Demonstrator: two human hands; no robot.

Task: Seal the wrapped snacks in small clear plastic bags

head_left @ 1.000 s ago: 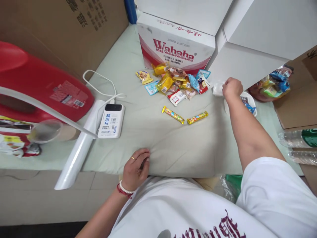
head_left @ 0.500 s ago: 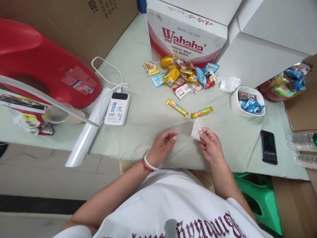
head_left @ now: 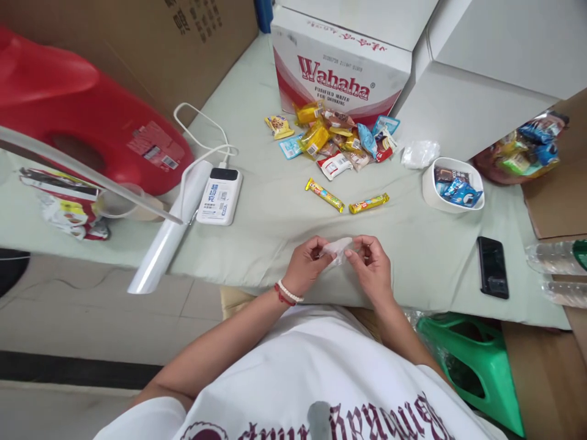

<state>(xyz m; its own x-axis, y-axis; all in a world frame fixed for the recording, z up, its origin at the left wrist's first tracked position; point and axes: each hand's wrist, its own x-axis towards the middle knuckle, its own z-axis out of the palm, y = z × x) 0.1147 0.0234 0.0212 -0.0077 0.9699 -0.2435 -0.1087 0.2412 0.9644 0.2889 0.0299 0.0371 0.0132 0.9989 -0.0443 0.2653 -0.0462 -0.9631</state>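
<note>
A small, thin, translucent plastic bag [head_left: 338,248] is pinched by both the left hand [head_left: 304,265] and the right hand [head_left: 373,269], before the red-and-white cardboard box [head_left: 337,76]. Multicoloured wrapped snacks [head_left: 337,142] are heaped against the box's front.

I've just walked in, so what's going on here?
The person's left hand and right hand hold a piece of translucent plastic between them near the edge of the table. Two yellow-wrapped sticks lie beyond the hands. Wrapped snacks are heaped by the Wahaha box, and a white tub of packets stands to the right.
</note>
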